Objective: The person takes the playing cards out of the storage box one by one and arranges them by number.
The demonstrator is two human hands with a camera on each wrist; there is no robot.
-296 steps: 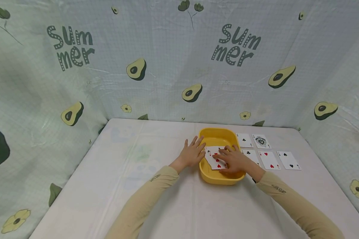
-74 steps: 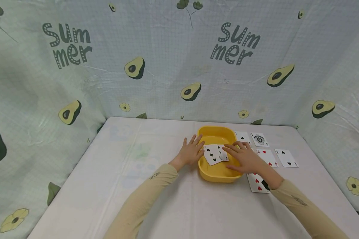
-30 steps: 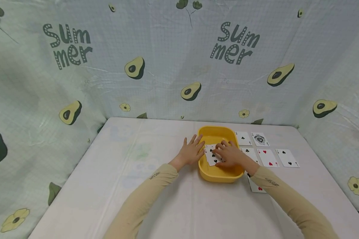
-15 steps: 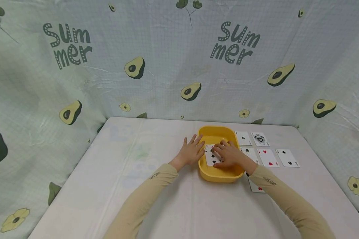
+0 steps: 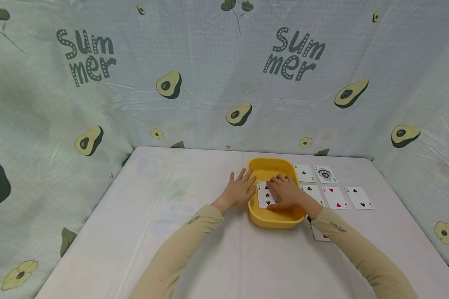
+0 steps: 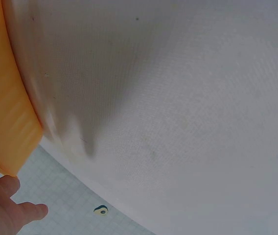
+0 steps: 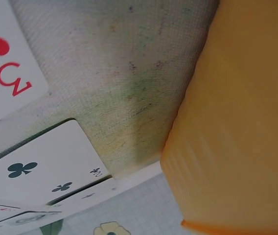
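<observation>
A yellow tray [image 5: 275, 220] stands on the white table and holds a small stack of playing cards [image 5: 263, 196] with a spade card on top. My right hand [image 5: 286, 193] lies inside the tray, its fingers resting on the top card and its thumb along the card's near edge. My left hand [image 5: 240, 188] lies flat on the table with spread fingers against the tray's left wall. The left wrist view shows that tray wall [image 6: 7, 107] and my fingertips [image 6: 14, 211]. The right wrist view shows the tray's side [image 7: 242, 122].
To the right of the tray, face-up cards lie in rows: a club card [image 5: 304, 172], an ace of spades [image 5: 325, 175], a heart card [image 5: 334, 197], a spade card [image 5: 359, 197]. Another card [image 5: 319, 234] lies partly under my right forearm. An avocado-print cloth walls the table.
My right hand moved from the tray's right rim onto the cards and turned the top card straighter. The left hand has stayed put.
</observation>
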